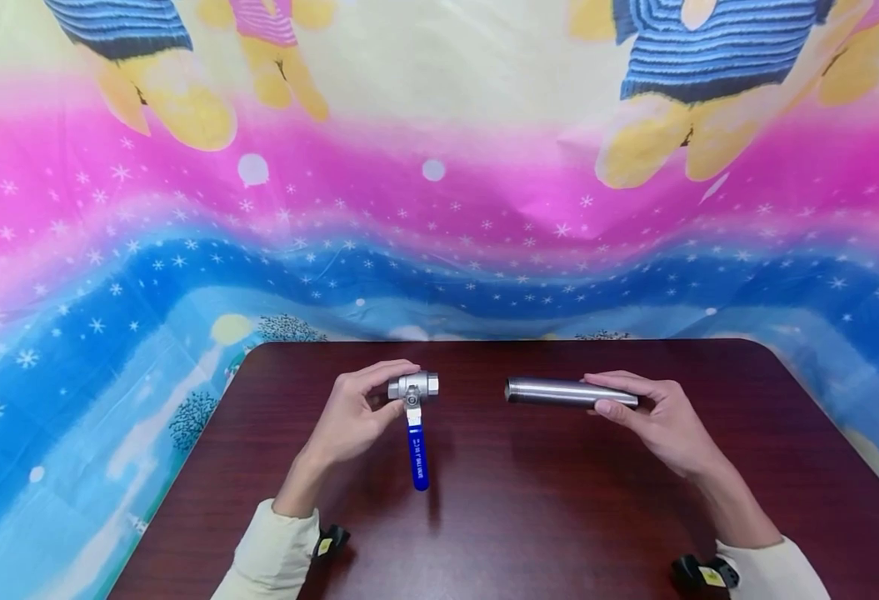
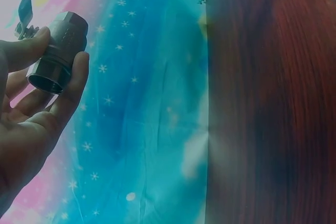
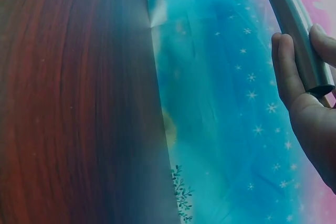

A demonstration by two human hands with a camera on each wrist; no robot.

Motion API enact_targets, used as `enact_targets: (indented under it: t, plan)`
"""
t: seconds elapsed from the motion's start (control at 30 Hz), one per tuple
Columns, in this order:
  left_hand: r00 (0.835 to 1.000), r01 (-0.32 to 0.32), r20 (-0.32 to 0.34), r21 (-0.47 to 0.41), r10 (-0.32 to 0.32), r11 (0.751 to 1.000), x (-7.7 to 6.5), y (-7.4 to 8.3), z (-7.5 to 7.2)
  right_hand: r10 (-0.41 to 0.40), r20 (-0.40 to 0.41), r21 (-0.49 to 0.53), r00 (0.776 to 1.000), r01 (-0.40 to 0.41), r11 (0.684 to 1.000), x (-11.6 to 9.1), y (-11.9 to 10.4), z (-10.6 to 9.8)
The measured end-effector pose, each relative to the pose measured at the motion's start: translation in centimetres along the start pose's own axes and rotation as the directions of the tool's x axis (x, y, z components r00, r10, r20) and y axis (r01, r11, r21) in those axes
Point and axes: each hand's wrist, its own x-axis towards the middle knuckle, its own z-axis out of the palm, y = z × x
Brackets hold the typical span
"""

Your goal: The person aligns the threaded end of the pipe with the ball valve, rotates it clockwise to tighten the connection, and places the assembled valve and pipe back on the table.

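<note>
My left hand [image 1: 357, 415] pinches a silver ball valve [image 1: 414, 387] between thumb and fingers, above the table. The valve's blue lever handle [image 1: 418, 457] points down toward me. In the left wrist view, one open end of the valve [image 2: 63, 45] faces the camera. On the other side, my right hand [image 1: 664, 421] grips a steel pipe [image 1: 559, 392] near its right end. The pipe's threaded left end [image 1: 514, 390] points at the valve, with a gap between the two. The right wrist view shows the pipe [image 3: 296, 30] between the thumb and fingers, its near end hollow.
A dark reddish-brown wooden table [image 1: 484, 517] lies under both hands. Behind it hangs a printed cloth [image 1: 439, 217] with snowflakes and cartoon figures. Black wrist devices [image 1: 332, 540] sit at the cuffs of the light sleeves [image 1: 274, 546].
</note>
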Motion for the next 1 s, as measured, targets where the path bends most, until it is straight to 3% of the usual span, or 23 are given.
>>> enact_targets:
  t: [1.0]
  plan:
    - [0.998,-0.068,0.004,0.035,0.068,0.997,1.6,0.8,2.2,0.008,-0.022,-0.029,1.0,-0.008,1.0,1.2,-0.3,1.4]
